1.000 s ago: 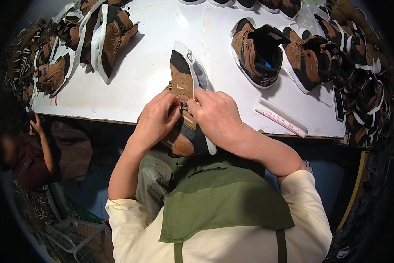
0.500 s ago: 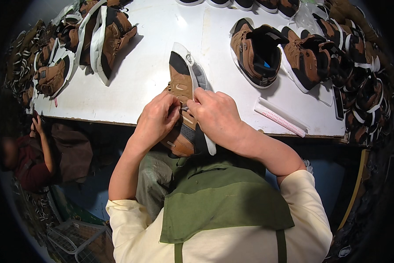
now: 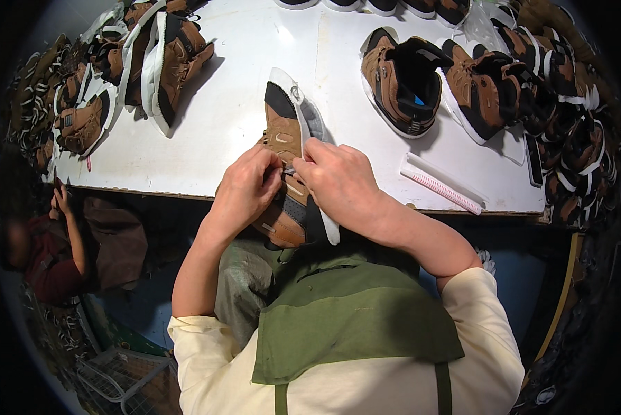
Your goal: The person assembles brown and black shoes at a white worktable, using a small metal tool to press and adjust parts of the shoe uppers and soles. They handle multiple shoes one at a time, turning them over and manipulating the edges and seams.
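Observation:
A brown and black shoe upper with a white lower edge and grey lining spans the table's near edge, its black-tipped end on the table and its other end over my lap. My left hand is closed in a pinch at the upper's lacing area, on its left side. From the right, my right hand grips the same part, thumb and forefinger close to the left fingertips. Any lace or thread between the fingertips is too small to make out.
Finished-looking brown and black shoes stand at the right of the white table, with more uppers at the left. A clear plastic strip with red marks lies near the front edge. Another person sits at lower left, beside a wire basket.
Both hands keep their pinch on the shoe upper, with only a very slight shift of the fingers. The view has moved a little; the other shoes stay put.

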Demonstrator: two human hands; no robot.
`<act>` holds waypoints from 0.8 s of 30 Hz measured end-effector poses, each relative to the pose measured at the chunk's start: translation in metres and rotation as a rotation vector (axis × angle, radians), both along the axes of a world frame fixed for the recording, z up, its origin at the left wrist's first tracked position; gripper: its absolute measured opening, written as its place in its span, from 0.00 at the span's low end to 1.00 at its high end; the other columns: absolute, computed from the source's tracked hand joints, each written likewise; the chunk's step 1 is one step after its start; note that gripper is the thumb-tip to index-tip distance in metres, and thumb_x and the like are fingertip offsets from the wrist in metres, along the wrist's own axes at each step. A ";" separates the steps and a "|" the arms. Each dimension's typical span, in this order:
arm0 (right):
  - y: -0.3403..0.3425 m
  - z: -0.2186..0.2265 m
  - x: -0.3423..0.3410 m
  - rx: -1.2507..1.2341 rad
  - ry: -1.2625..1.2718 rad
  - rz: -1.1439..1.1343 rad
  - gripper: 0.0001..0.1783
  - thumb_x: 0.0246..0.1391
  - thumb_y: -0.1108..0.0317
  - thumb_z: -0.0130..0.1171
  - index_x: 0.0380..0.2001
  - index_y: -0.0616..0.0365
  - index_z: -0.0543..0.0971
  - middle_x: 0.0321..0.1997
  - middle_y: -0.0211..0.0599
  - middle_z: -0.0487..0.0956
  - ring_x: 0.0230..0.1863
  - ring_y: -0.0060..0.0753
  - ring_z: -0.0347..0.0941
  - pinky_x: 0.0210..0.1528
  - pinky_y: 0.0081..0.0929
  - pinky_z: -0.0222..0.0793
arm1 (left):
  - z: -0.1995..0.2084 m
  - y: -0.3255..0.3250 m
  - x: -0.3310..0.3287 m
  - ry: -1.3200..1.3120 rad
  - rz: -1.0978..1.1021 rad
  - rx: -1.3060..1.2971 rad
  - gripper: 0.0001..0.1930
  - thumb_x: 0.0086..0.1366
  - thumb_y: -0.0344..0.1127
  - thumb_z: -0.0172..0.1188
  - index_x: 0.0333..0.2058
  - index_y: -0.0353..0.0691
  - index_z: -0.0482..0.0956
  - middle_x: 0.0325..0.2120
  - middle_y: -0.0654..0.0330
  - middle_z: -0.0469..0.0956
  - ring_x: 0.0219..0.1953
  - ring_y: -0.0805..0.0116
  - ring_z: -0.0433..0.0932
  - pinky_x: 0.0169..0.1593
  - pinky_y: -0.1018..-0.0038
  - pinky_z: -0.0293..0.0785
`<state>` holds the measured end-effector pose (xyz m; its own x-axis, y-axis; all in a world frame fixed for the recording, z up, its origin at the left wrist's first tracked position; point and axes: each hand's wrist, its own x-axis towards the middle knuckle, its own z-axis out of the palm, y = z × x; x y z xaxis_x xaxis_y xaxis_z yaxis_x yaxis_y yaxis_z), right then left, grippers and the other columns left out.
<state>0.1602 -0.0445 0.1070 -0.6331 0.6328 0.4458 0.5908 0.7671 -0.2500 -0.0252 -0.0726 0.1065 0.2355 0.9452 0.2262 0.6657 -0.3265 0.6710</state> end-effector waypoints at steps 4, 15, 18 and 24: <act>0.000 -0.001 0.000 -0.013 0.018 0.019 0.02 0.40 0.74 0.56 0.19 0.60 0.77 0.27 0.38 0.73 0.30 0.34 0.75 0.32 0.29 0.70 | 0.000 0.000 0.001 0.009 0.006 -0.012 0.06 0.55 0.23 0.58 0.30 0.32 0.71 0.27 0.52 0.72 0.30 0.54 0.73 0.35 0.66 0.70; 0.002 -0.004 0.002 -0.025 0.027 0.002 0.05 0.44 0.71 0.62 0.27 0.58 0.79 0.27 0.33 0.72 0.28 0.32 0.74 0.29 0.29 0.71 | -0.002 0.000 0.001 0.023 0.001 0.009 0.05 0.55 0.22 0.58 0.31 0.32 0.71 0.27 0.53 0.71 0.29 0.57 0.73 0.34 0.68 0.70; 0.003 -0.006 0.002 -0.031 0.029 0.006 0.05 0.44 0.70 0.63 0.27 0.57 0.80 0.27 0.32 0.72 0.28 0.33 0.74 0.29 0.29 0.71 | -0.003 0.001 0.001 0.024 -0.003 0.019 0.05 0.56 0.20 0.57 0.31 0.31 0.71 0.26 0.54 0.71 0.27 0.62 0.72 0.33 0.72 0.69; 0.004 -0.007 0.003 -0.050 0.059 0.005 0.05 0.45 0.70 0.63 0.27 0.57 0.80 0.27 0.33 0.72 0.27 0.35 0.74 0.28 0.30 0.71 | -0.003 0.001 0.002 0.017 -0.003 0.022 0.05 0.56 0.21 0.58 0.31 0.31 0.71 0.26 0.54 0.71 0.27 0.60 0.72 0.33 0.70 0.70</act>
<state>0.1637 -0.0406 0.0995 -0.6100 0.6522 0.4501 0.5700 0.7557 -0.3225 -0.0236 -0.0720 0.1032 0.2421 0.9393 0.2430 0.6761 -0.3430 0.6521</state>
